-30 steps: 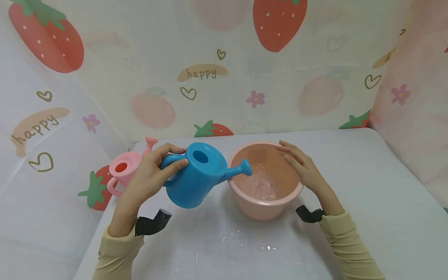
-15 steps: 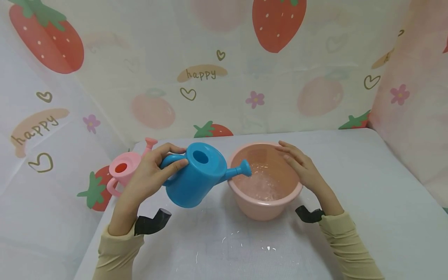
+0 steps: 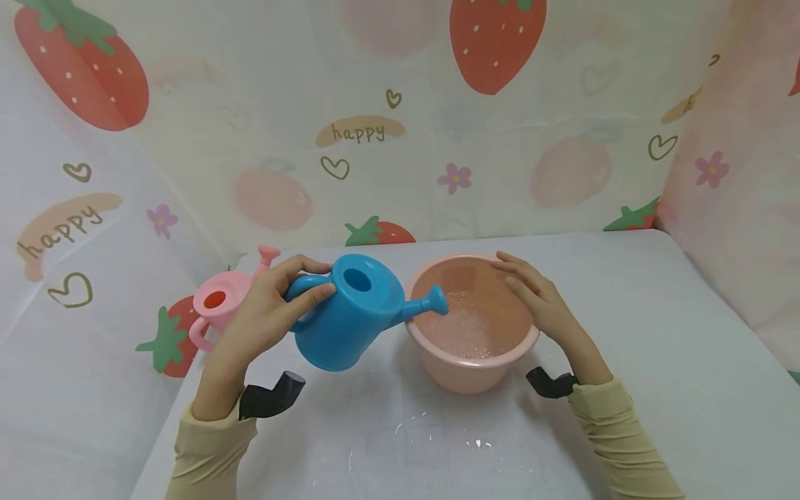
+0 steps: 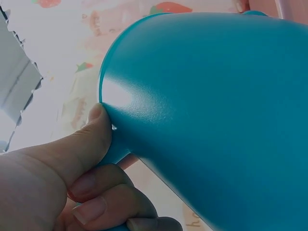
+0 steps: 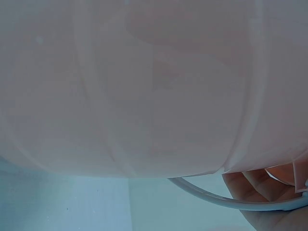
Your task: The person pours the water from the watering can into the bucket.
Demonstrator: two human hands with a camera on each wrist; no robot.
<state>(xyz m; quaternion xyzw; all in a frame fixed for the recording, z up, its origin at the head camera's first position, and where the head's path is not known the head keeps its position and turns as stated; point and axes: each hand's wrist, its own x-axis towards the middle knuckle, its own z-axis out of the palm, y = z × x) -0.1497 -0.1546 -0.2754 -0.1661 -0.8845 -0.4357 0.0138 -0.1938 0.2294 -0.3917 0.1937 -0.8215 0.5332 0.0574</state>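
Note:
My left hand (image 3: 269, 305) grips the handle of a blue watering can (image 3: 350, 312), thumb and fingers up at its top edge. The can tilts slightly right, and its sprinkler head overhangs the left rim of a pink basin (image 3: 465, 368). Rippling water (image 3: 465, 330) lies in the basin. On the basin's right side, my right hand (image 3: 540, 298) holds the rim. From below, the right wrist view has the basin's pale wall and my fingers (image 5: 260, 185) at the rim. In the left wrist view the can's blue body (image 4: 202, 106) fills most of the frame.
A pink watering can (image 3: 221, 298) stands at the left edge of the white table (image 3: 644, 312), partly behind my left hand. Water drops (image 3: 480, 443) dot the table in front of the basin. Strawberry-printed sheets (image 3: 375, 69) enclose the back and sides.
The ripples inside the basin have shifted and become finer. Both hands, the blue watering can and the basin have stayed in place.

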